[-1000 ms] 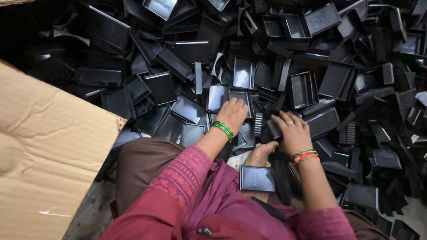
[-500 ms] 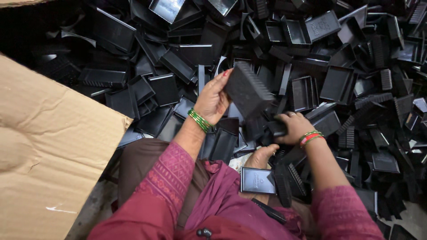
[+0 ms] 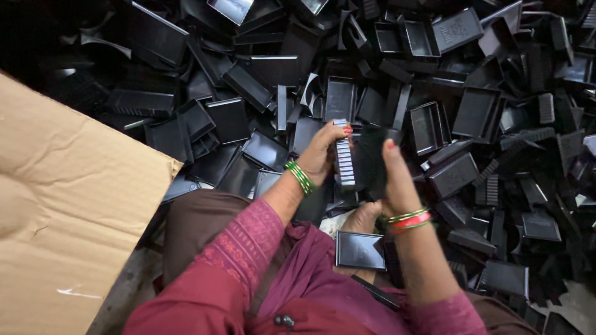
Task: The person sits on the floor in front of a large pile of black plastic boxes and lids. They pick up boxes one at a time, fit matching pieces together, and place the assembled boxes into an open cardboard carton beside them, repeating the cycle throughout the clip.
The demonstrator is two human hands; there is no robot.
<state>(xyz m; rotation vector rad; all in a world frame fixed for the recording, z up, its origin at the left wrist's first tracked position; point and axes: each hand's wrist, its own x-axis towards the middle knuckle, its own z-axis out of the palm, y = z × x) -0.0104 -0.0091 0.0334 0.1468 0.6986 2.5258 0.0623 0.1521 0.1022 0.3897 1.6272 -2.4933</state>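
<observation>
I hold a stack of black plastic trays [image 3: 355, 162] upright between both hands, its ribbed edges facing me. My left hand [image 3: 323, 152], with green bangles at the wrist, grips the stack's left side. My right hand [image 3: 392, 180], with red and green bangles, presses flat against its right side. One more black tray [image 3: 360, 250] lies in my lap between my arms. My bare foot [image 3: 363, 214] shows just below the stack.
A deep heap of loose black plastic trays [image 3: 434, 87] covers the floor ahead and to the right. A large brown cardboard sheet [image 3: 68, 205] fills the left side. Bare grey floor [image 3: 127, 291] shows beside my knee.
Both hands left the heap, lifted a stack of trays and turned it upright. The hands now squeeze it from both sides, closer to my body.
</observation>
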